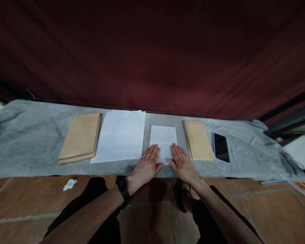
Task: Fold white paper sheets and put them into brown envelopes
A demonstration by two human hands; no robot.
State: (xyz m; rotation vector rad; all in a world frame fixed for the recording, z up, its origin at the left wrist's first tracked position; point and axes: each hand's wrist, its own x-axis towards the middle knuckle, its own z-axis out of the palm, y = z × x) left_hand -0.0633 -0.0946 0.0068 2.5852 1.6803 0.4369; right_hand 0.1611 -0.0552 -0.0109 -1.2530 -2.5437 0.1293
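A folded white sheet of paper (163, 135) lies on the grey cloth, under my fingers. My left hand (147, 163) rests flat on its near left part, fingers stretched out. On the near right part lies my right hand (182, 162), also flat with fingers extended. Larger white sheets (120, 134) are spread to the left of my left hand. To the right of my right hand sits a small pile of narrow brown envelopes (199, 140). Bigger brown envelopes (80, 137) are stacked at the left, beside the large sheets.
A grey cloth (38, 135) covers the long, narrow surface. A phone (221, 147) with a dark screen lies right of the small envelopes. Behind hangs a dark red curtain (152, 61). A crumpled white scrap (70, 184) is on the tiled floor (147, 217).
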